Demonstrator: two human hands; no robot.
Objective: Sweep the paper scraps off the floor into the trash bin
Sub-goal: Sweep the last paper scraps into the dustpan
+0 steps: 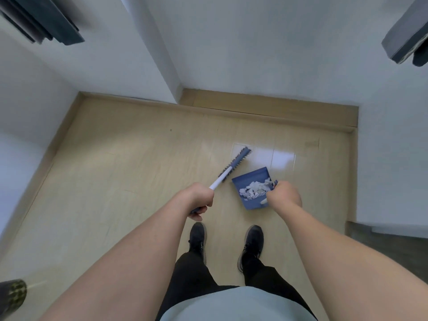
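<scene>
Setting: a person stands on a pale wood-look floor (139, 158) in a corner bounded by white walls (254, 42) and a tan skirting board (266, 105), looking down at both bare forearms.
Left hand: the left hand (199, 200) is curled in a fist around the handle of a small brush (231, 170), gripping it near the dark end of the handle.
Brush: its white shaft runs up and to the right from the fist; the blue bristle head hangs above the floor, just left of the dustpan and apart from it.
Right hand: the right hand (286, 193) is closed around the rear edge of a blue dustpan (249, 181), fingers wrapped where the handle sits, so the handle itself is mostly hidden.
Dustpan: held tilted in front of the person's feet, open mouth pointing away toward the wall.
Paper scraps: a heap of white paper scraps (254, 187) lies inside the dustpan, bunched toward the back near the gripping hand.
Feet: two black shoes (251, 244) are planted on the floor below the dustpan, under dark trousers.
Edges of view: a dark object with a yellow pattern (12, 295) shows at the lower left corner; what it is cannot be told.
</scene>
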